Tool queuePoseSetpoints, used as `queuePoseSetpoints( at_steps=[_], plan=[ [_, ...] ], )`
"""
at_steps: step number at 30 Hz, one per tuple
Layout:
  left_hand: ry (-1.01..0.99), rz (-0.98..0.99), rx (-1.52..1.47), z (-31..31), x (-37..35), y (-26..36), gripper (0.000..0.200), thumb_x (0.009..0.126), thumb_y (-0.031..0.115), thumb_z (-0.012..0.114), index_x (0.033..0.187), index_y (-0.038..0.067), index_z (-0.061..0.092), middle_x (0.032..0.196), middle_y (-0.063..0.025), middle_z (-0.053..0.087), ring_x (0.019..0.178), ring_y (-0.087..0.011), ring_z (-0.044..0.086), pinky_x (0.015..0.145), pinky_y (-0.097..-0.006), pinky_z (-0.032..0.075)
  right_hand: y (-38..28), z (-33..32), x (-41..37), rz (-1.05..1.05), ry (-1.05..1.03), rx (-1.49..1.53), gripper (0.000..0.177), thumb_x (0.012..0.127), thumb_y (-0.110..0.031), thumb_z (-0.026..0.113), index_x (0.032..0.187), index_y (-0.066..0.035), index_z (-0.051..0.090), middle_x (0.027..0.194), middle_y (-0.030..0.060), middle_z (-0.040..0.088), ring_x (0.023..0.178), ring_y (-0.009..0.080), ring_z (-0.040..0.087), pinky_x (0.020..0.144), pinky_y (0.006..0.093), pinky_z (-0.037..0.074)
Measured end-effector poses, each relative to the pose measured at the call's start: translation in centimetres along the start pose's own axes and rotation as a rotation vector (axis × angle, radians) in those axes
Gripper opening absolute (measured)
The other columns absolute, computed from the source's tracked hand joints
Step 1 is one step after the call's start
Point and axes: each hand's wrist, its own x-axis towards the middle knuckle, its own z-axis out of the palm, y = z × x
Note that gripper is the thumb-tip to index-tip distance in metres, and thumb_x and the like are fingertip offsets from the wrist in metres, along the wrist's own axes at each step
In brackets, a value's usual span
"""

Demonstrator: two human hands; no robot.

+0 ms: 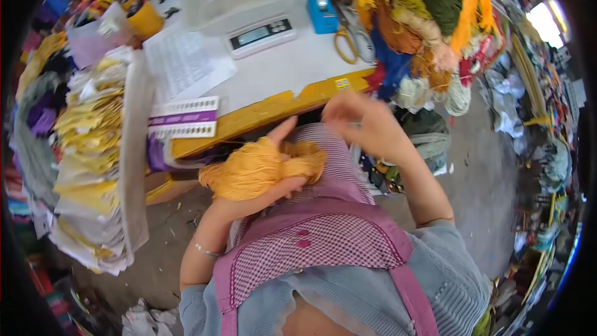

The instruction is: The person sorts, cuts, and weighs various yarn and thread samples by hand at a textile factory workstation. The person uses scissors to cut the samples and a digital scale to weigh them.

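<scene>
A skein of golden-yellow yarn point(252, 171) rests over my lap, and my left hand point(272, 194) is closed around it from below with the thumb standing up at its far side. My right hand point(370, 127) is raised to the right of the skein, apart from it, by the table's front edge. Its fingers are bent and smeared by motion, so whether they hold anything cannot be made out. Beneath both hands lies my pink and striped apron point(311, 233).
On the white table point(273, 78) are a digital scale point(262, 36) with a clear bin, a blue tape dispenser point(322, 14), scissors point(346, 43), papers point(183, 65) and a purple-white card point(183, 118). Colourful yarn skeins point(429, 12) hang at right. A box of yellow packets point(93, 143) stands left.
</scene>
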Motion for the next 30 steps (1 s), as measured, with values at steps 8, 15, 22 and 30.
queuePoseSetpoints(
  at_steps=[8,15,22,30],
  plan=[
    [0.067,0.026,-0.022,-0.9,0.9,0.1,0.078,0.087,0.002,0.061,0.15,0.008,0.015,0.08,-0.0036,0.061,0.066,-0.0078,0.056,0.061,-0.0205,0.047,11.0,-1.1,2.3,0.332,0.442,0.431,0.026,0.083,-0.011,0.071,0.09,-0.004,0.047,0.077,0.0068,0.063,0.067,0.0103,0.061,0.058,0.0212,0.048],
    [0.125,0.026,-0.049,-1.5,0.4,0.1,0.077,0.087,0.002,0.06,0.149,0.007,0.015,0.08,-0.0047,0.061,0.067,-0.0078,0.056,0.059,-0.0204,0.046,11.6,-4.3,2.8,0.406,0.308,0.851,0.025,0.085,-0.011,0.069,0.105,-0.001,0.058,0.08,0.0027,0.062,0.066,0.0091,0.058,0.061,0.02,0.048],
    [0.218,0.136,-0.086,-2.1,-0.7,1.1,0.079,0.087,0.006,0.062,0.15,0.009,0.014,0.086,-0.005,0.063,0.069,-0.0081,0.055,0.064,-0.0209,0.046,-1.9,3.6,0.3,-0.031,0.0,0.863,0.007,0.088,0.0,0.059,0.095,-0.001,0.058,0.118,0.0215,0.061,0.104,0.0249,0.063,0.09,0.0351,0.05],
    [0.227,0.101,-0.066,-2.9,-3.2,2.5,0.071,0.089,0.007,0.059,0.149,0.011,0.021,0.072,-0.0029,0.061,0.059,-0.0067,0.052,0.055,-0.0202,0.043,-3.9,9.1,1.7,-0.018,-0.164,0.817,0.013,0.092,-0.006,0.058,0.097,-0.002,0.047,0.083,0.0047,0.059,0.076,0.0116,0.061,0.065,0.0272,0.05]
  ],
)
